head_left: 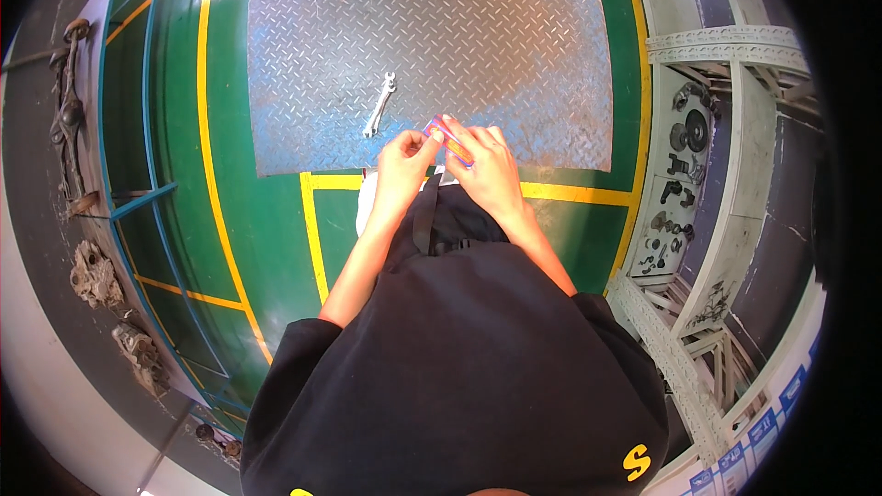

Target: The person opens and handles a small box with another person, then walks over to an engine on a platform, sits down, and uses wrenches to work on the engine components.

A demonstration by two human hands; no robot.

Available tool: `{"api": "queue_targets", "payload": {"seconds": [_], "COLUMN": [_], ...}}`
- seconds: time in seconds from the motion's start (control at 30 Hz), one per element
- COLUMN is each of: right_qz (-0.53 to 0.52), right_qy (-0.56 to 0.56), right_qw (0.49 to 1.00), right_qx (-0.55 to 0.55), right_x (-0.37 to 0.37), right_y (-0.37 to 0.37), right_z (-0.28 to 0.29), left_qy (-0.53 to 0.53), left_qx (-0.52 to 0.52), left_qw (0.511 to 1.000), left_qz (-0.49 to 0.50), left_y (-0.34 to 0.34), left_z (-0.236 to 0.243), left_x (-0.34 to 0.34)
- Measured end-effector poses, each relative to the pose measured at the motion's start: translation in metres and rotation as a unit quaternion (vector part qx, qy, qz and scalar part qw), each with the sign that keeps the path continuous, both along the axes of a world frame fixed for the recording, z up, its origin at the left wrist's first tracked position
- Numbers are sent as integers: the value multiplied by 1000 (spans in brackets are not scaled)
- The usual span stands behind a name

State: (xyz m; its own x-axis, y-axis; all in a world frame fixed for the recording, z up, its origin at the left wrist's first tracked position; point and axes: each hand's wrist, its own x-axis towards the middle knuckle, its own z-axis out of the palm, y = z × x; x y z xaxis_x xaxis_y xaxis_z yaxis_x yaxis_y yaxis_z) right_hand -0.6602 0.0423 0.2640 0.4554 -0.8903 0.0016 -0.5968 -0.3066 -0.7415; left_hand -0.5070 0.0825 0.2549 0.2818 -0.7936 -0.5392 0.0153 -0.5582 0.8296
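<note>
Spreading around the person is a green floor (pixel 276 248) marked with yellow lines. To the right stands a pale metal shelf (pixel 749 142), and ahead lies a diamond-patterned steel plate (pixel 423 18), worn and bluish near its closer edge. A black shirt (pixel 469 358) covers the person's torso below.

Out of its short sleeves, both forearms reach forward and converge, so that the hands meet close together over the plate's near edge, in front of the body. The left hand (pixel 402 162) is turned inward, its fingers curled and its thumb pressed toward the index finger in a narrow pinch. The right hand (pixel 489 165) comes in from the other side, angled up and to the left, back of the hand showing, fingers bent loosely over.

On the plate, just beyond the left hand and touched by neither, a silver wrench (pixel 379 106) lies at a slant. Smallest is the red-and-orange packet (pixel 457 149), held between both hands, tilted from upper left to lower right and partly hidden by fingers.
</note>
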Motion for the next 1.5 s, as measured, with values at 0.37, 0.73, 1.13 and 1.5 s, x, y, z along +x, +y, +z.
{"api": "queue_targets", "payload": {"seconds": [0.37, 0.73, 1.13, 1.5], "right_qz": [6, 22, 41, 13], "right_qy": [44, 79, 97, 97], "right_qw": [994, 987, 982, 987], "right_qx": [-97, -141, -157, -129], "right_x": [-5, -8, -10, -7], "right_y": [0, 1, 2, 1], "right_z": [0, 3, -4, -5], "left_qy": [145, 206, 235, 218], "left_qx": [54, 64, 90, 77], "left_qw": [986, 971, 961, 964], "left_qz": [65, 103, 113, 134], "left_y": [-1, -2, -2, -2], "left_z": [0, -3, -7, -24], "left_x": [-5, -4, -3, -5]}}
